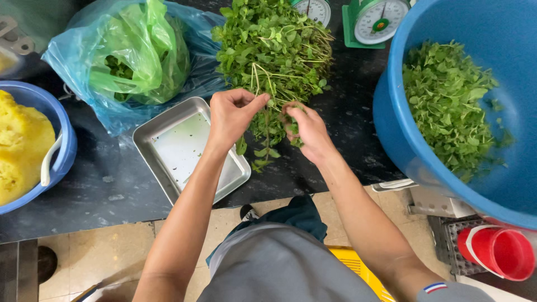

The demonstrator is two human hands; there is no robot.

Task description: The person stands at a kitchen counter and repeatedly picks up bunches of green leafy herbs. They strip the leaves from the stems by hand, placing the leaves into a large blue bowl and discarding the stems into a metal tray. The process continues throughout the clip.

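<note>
Left hand (232, 116), right hand (306, 127) both pinching herb sprig (267, 126), sprig between them, beside steel tray (184, 151)

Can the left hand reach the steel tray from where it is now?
Probably yes. The left hand holds herb stems right beside the steel tray, and nothing lies between them, though its fingers are occupied.
</note>
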